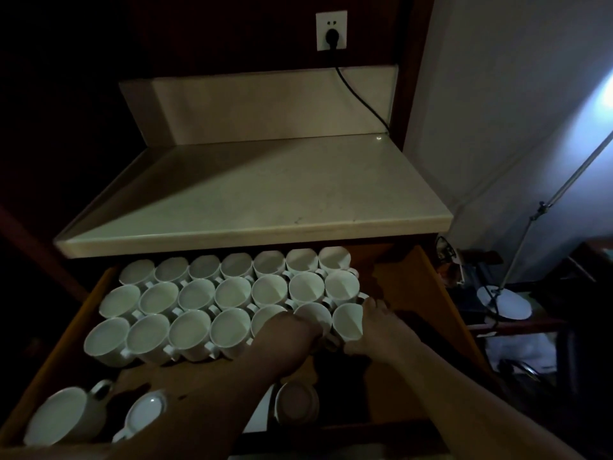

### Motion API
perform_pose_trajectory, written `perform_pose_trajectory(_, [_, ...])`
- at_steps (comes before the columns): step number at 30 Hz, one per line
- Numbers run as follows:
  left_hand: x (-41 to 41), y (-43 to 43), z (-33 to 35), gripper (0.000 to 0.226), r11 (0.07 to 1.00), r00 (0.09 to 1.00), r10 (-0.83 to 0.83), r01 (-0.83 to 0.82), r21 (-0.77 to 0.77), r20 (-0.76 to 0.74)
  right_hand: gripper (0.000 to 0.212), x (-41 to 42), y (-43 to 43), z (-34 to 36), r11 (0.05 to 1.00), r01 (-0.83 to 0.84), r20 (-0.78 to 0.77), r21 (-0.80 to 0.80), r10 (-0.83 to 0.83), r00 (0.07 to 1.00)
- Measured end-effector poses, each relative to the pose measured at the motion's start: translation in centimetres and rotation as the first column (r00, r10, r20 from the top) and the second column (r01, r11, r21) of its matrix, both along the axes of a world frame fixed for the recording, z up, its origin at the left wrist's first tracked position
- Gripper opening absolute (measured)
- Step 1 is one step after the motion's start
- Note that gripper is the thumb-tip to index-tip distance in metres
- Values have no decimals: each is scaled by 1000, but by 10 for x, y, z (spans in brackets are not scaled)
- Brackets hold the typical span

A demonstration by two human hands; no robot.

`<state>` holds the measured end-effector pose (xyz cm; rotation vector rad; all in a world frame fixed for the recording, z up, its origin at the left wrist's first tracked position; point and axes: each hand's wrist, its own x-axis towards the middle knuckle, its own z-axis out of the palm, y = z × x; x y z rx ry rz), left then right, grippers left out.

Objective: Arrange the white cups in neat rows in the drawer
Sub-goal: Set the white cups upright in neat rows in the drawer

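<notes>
i'm working the near row of the white cups (232,293) in the drawer (414,293), where three rows sit rim-up and packed wall to wall so the handles tuck into the gaps. my right hand (374,330) brackets the end cup (346,322). its fingers are spread along the cup's outer wall and the thumb sits on the side nearest me, so the cup lies between thumb and fingers and i can nudge it inward against its neighbour. my left hand (300,330) holds the next cup (313,313), just beyond its knuckles. the fingers look curled round the near wall, though the dim light hides their tips. i judge that grip steadies the cup while the end one is squared up. right of my right fingers the drawer floor is bare wood, room for the rows to grow. behind my wrists, well apart from the rows, three loose cups wait: an upright one (63,416), a tipped one (146,411) and an upturned one (297,403). they will need turning rim-up before they join a row.
</notes>
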<state>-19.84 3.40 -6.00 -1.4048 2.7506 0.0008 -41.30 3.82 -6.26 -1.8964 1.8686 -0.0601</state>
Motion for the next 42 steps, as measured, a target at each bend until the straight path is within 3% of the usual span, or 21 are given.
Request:
perform_pose_trajectory(10, [1,-2,-9,21,999,999,-16,15,-33,-37,89,-6,-5,-2,999,8,78,-39,-5,997])
perform_pose_trajectory(21, [-9,-3,-14,19,996,999,48,-47,-77,21,95,-10,-8,-10,1000,7,66,-26,-5,998])
perform_pose_trajectory(23, [-10,-1,-15,25,994,995,93,-95,-62,-29,100,-10,-9,-9,1000,-4,69,-25,6,998])
perform_pose_trajectory(26, [-3,7,-2,35,979,948,202,-188,78,-247,107,-12,-10,-6,1000,-7,68,1,7,998])
perform_pose_trajectory(29, [29,18,25,30,937,850,348,-299,182,-396,78,-16,-14,9,993,53,129,-108,-39,991])
perform_pose_trajectory(32, [93,27,42,29,886,802,463,-414,208,-378,44,-19,-18,34,955,199,270,-221,-136,953])
perform_pose_trajectory(37, [209,33,43,32,815,769,580,-547,193,-270,35,5,-14,53,988,140,77,-64,-135,988])
perform_pose_trajectory(42, [282,28,30,47,824,812,559,-522,222,-165,40,82,-3,59,989,116,38,-86,-113,993])
